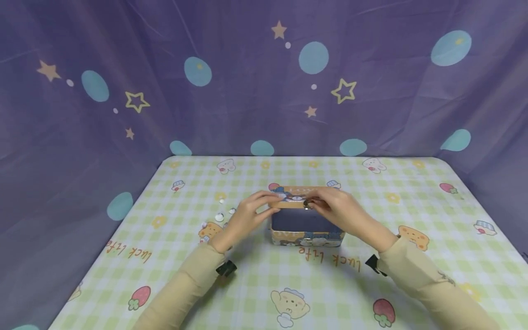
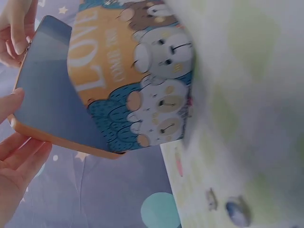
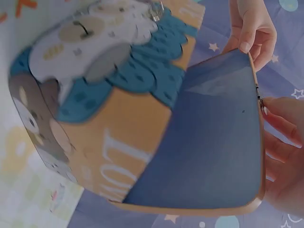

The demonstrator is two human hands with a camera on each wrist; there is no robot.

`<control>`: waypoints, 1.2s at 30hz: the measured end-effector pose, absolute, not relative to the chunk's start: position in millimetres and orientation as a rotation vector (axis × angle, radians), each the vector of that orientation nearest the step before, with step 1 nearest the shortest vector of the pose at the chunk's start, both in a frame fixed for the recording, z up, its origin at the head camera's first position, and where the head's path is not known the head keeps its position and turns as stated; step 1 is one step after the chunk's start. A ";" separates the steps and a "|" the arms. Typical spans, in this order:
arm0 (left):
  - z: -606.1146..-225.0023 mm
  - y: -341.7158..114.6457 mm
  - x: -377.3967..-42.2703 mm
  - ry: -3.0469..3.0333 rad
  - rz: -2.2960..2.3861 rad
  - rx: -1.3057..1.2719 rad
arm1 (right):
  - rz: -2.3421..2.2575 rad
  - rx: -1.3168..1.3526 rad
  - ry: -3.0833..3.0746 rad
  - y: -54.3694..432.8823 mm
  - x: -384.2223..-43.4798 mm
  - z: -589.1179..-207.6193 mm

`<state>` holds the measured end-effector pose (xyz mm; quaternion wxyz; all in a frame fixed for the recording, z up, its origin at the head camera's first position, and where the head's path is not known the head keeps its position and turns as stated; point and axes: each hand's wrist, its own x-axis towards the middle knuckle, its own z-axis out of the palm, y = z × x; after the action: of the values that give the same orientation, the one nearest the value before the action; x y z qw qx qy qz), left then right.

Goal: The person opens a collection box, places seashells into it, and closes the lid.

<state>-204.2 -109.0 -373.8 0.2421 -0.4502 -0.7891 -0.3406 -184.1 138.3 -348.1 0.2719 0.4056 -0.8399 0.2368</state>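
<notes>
A hinged box (image 1: 307,239) stands in front of the person, printed with cartoon bears and the word LOVE. Its lid (image 1: 294,204) is raised part way, showing a plain dark inner face (image 2: 57,90). My left hand (image 1: 249,214) holds the lid's left front corner, thumb on one side of the rim and fingers on the other. At the lid's front edge, my right hand (image 1: 339,210) pinches a small metal clasp (image 3: 261,102) between thumb and forefinger. On the box's front wall sits a metal catch (image 3: 156,10).
Left of the box, partly behind my left forearm, lie several small shiny white pieces (image 1: 219,217). The table wears a green checked cloth (image 1: 350,293) with printed cartoons. A purple curtain (image 1: 247,105) hangs behind its far edge.
</notes>
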 end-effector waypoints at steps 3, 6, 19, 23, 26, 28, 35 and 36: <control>-367.8 -107.4 -211.7 -2.116 -0.984 -1.223 | 0.628 1.064 -2.289 141.5 -189.1 -341.2; -361.8 -105.4 -219.9 -2.095 -1.044 -1.201 | 0.658 1.025 -2.319 147.4 -194.1 -335.0; -327.9 -94.6 -235.7 -2.131 -1.251 -1.036 | 0.725 0.970 -2.238 174.8 -221.2 -326.6; -319.8 -92.1 -235.8 -2.177 -1.301 -0.946 | 0.774 0.915 -2.264 179.7 -229.2 -327.2; -318.9 -91.3 -239.1 -2.198 -1.328 -0.895 | 0.823 0.873 -2.288 182.6 -234.3 -328.3; -319.1 -90.9 -241.9 -2.195 -1.346 -0.871 | 0.843 0.842 -2.302 184.1 -237.1 -328.6; -322.0 -89.2 -253.6 -2.194 -1.452 -0.728 | 0.989 0.723 -2.287 188.4 -250.8 -332.8; -322.5 -88.9 -255.7 -2.189 -1.468 -0.711 | 1.013 0.700 -2.284 189.0 -252.9 -334.3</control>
<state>-255.7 -88.9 -322.5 0.2046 -0.2548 -0.7848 -0.5265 -252.9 189.0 -334.3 0.2697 0.2599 -0.8476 0.3760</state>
